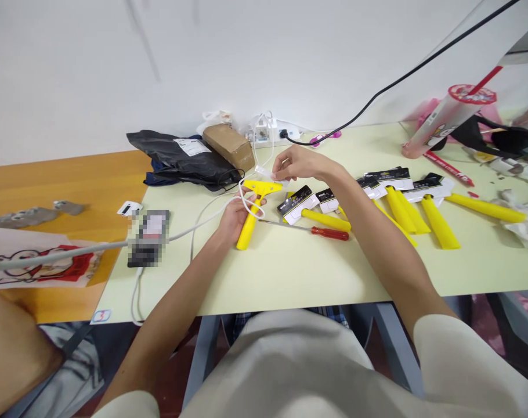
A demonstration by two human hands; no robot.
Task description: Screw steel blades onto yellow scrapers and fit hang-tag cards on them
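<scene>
My left hand is closed around the handle of a yellow scraper, whose wide head with two screws points away from me. Just above that head, my right hand has its fingertips pinched together. A small whitish item shows at those fingertips, too small to name, and I cannot tell whether it is gripped. A white cable loops over the scraper and my left hand. To the right lie a red-handled screwdriver and several yellow scraper handles with black-and-white cards.
A pixelated dark device lies on the left. A black plastic parcel, a cardboard box and a power strip line the wall. At the right stand a tall cup and crumpled paper. A black cord hangs across.
</scene>
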